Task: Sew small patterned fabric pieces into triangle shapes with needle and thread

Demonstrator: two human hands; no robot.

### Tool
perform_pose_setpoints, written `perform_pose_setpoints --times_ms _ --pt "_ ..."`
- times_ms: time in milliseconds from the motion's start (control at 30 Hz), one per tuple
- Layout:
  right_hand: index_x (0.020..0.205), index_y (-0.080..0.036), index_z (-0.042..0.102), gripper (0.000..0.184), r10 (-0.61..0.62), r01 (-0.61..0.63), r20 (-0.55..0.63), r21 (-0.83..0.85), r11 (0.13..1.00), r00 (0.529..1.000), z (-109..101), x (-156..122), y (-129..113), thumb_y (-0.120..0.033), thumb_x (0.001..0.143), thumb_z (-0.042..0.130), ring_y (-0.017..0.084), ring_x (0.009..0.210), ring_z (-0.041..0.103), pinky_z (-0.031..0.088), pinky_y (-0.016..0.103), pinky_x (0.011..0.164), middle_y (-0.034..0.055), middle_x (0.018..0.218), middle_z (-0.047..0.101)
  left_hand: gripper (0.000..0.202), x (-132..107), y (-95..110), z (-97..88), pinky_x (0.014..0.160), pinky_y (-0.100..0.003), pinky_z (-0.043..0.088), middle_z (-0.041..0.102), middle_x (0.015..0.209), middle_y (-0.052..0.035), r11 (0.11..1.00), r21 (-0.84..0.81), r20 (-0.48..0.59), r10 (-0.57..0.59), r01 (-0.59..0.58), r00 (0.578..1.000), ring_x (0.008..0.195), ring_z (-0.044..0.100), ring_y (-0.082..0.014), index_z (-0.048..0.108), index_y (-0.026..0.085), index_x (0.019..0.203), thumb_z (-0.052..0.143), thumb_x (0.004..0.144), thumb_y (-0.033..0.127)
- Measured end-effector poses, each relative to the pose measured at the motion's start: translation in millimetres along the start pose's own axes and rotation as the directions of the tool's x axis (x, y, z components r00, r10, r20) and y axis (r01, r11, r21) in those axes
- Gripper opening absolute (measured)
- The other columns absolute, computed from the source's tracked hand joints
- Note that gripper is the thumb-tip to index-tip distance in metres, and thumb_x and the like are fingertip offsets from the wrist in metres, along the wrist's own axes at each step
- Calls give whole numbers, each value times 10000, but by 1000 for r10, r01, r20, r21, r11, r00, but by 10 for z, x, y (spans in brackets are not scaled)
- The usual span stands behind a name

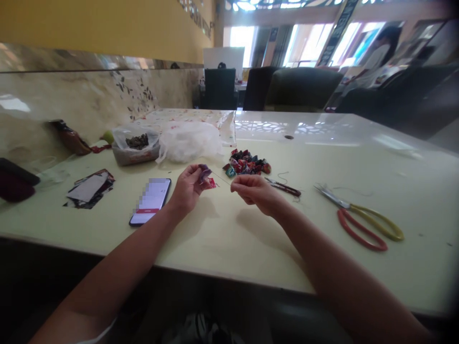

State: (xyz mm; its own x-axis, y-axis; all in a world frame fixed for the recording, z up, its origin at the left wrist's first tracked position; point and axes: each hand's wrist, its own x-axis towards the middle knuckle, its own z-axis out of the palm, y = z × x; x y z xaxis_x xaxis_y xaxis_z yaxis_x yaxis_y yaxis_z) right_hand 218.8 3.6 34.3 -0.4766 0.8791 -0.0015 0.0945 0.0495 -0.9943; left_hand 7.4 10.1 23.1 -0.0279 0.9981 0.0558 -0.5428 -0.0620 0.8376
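Note:
My left hand (189, 188) pinches a small purple and red fabric piece (205, 174) between thumb and fingers. From it a thin thread (220, 177) runs tight to my right hand (255, 191), whose closed fingertips grip its other end; whether a needle is there too is too small to tell. Just beyond my hands lies a heap of small colourful fabric pouches (247, 163). Dark thread snips (285, 187) rest to the right of the heap, near my right hand. A phone (150, 202) with a lit screen lies by my left forearm.
Large scissors (358, 217) with red and yellow handles lie at right. At left are fabric scraps (91, 189), a bag-lined container of dried material (136, 145), a white plastic bag (191, 141) and a brown bottle (70, 137). Chairs (301, 91) and a person (376, 59) are beyond the table.

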Motion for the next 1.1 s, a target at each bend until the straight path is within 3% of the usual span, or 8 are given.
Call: perform_pose_setpoints --times_ms 133,233,333,533,700,833,933,1100 --pt "741 -165 595 225 -123 104 -80 -209 972 989 65 35 63 -373 826 615 68 530 317 235 219 503 -55 582 408 204 -63 -2 9 587 -213 547 630 726 -4 987 37 189 -163 158 968 622 583 -89 657 170 822 818 737 263" --pt "673 -161 541 273 -289 207 -136 -430 879 948 100 61 126 -364 846 598 84 586 374 287 225 559 -33 606 461 214 -122 -18 21 576 -224 553 677 833 -57 952 161 297 -299 261 907 712 637 -129 687 167 843 819 752 309" --pt "640 -170 491 321 -367 193 -177 -605 773 913 94 64 160 -371 861 610 85 552 356 259 231 546 -36 558 444 251 -135 -18 14 538 -208 530 691 826 -71 920 231 321 -380 318 867 716 664 -145 670 160 816 833 737 333" --pt "712 -170 598 232 -355 197 -133 -632 749 925 79 35 145 -348 860 609 91 536 364 270 241 548 -34 551 463 294 -165 -51 18 555 -238 531 696 774 -65 865 305 392 -495 398 776 677 684 -161 637 154 834 840 724 337" --pt "731 -162 623 289 -329 204 -187 -486 850 925 -51 44 101 -425 851 607 99 570 364 285 251 540 -12 614 476 195 -92 -53 21 560 -212 496 621 693 16 969 33 201 -247 246 948 502 502 -49 611 150 805 783 772 236" --pt "726 -162 647 304 -264 121 -251 -471 874 931 -233 55 76 -454 810 652 93 535 325 253 254 495 -10 597 454 148 1 31 -33 524 -196 434 592 672 23 987 -61 108 -143 150 984 520 488 -54 610 153 797 750 798 200" --pt "711 -162 648 312 -270 118 -230 -517 848 935 -234 52 81 -459 809 648 94 518 324 250 256 487 -12 567 443 207 -49 35 -21 521 -183 405 663 813 -35 973 60 265 -232 224 936 660 597 -86 646 136 820 802 756 257" --pt "723 -164 644 307 -304 190 -105 -580 792 947 -31 14 92 -442 850 614 104 563 403 314 256 542 -1 601 522 322 -221 -65 62 542 -198 432 665 810 -49 898 255 459 -438 358 773 675 631 -110 650 129 826 862 691 331"
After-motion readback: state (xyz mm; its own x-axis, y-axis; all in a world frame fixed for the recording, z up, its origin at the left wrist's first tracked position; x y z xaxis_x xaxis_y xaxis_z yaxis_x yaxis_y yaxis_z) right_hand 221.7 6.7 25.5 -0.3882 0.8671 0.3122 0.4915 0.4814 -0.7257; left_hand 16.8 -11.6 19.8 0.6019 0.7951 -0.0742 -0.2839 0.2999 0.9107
